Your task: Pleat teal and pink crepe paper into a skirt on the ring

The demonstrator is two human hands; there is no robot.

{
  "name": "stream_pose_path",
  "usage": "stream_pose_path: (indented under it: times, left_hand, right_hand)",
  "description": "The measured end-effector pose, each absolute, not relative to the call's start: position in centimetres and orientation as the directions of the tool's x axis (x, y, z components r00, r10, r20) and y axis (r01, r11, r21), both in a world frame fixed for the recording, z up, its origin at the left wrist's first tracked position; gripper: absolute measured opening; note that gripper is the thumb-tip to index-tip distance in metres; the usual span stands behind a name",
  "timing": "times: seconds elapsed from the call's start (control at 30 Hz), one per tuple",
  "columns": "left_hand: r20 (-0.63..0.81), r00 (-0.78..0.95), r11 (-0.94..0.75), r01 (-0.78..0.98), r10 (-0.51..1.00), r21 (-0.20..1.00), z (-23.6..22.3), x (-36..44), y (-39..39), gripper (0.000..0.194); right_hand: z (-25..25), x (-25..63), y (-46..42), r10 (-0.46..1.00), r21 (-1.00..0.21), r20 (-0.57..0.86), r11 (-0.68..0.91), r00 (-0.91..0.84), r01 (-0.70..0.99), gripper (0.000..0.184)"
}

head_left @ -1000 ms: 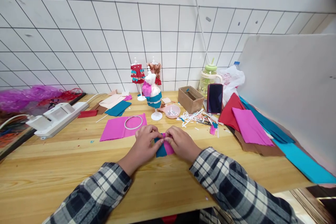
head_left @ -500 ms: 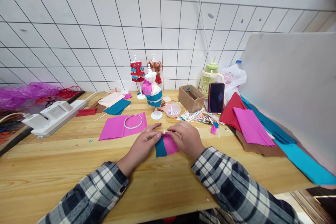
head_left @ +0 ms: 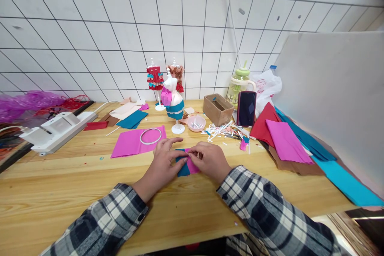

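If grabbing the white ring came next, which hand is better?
Left, I think. The left hand is nearer the white ring, which lies on the pink sheet just beyond it. The right hand is farther off, at the pink part of the teal-and-pink piece.

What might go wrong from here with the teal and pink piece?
The teal and pink piece might crease or shift, as the right hand seems to pinch only its far edge. The white ring on the pink sheet lies near the left hand, which could nudge it.

Small two-tone sheet: teal left, magenta right, upper edge pinched by left hand, right hand.
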State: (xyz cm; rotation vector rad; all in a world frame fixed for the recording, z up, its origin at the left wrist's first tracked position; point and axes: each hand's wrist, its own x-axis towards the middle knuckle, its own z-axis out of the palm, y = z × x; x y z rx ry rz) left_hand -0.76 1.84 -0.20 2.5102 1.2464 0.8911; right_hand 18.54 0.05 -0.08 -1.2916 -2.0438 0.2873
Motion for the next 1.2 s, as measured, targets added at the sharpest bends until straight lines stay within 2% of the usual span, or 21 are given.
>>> stream_pose_path:
  times: [0.07, 0.23, 0.37, 0.53, 0.93, 1.07, 1.2]
  left_hand:
    - [0.435, 0.433, -0.605, 0.666, 0.790, 0.437, -0.2, -0.7, 1.8, 0.014]
    - [0.354, 0.347, -0.496, 0.623, 0.868, 0.605, -0.3, -0.3, 1.9, 0.019]
    - [0.322, 0.354, -0.474, 0.545, 0.878, 0.691, -0.3, -0.5, 2.2, 0.020]
    - [0.326, 0.313, -0.447, 0.506, 0.892, 0.737, -0.2, -0.9, 2.5, 0.018]
    - [0.339, 0.289, -0.444, 0.525, 0.896, 0.726, -0.8, -1.1, 3.1, 0.018]
    - [0.341, 0.310, -0.461, 0.560, 0.887, 0.688, -0.9, -0.9, 2.9, 0.019]
    - [0.395, 0.334, -0.516, 0.611, 0.856, 0.600, -0.8, -0.6, 2.4, 0.016]
  right_hand:
    - [-0.3, 18.3, 0.2, 0.882, -0.596, 0.411, 0.452, -0.232, 0.664, 0.011]
    - [-0.9, 17.9, 0.5, 0.926, -0.754, 0.343, 0.372, -0.157, 0.542, 0.011]
    - [-0.8, 17.8, 0.2, 0.907, -0.723, 0.379, 0.414, -0.183, 0.553, 0.013]
    - [-0.5, 17.8, -0.2, 0.859, -0.672, 0.424, 0.511, -0.287, 0.536, 0.020]
    - [-0.8, 17.8, -0.3, 0.841, -0.617, 0.424, 0.539, -0.335, 0.573, 0.028]
    - [-0.4, 17.9, -0.4, 0.861, -0.599, 0.411, 0.502, -0.299, 0.623, 0.023]
    - [-0.1, 17.9, -0.4, 0.876, -0.603, 0.401, 0.472, -0.268, 0.643, 0.016]
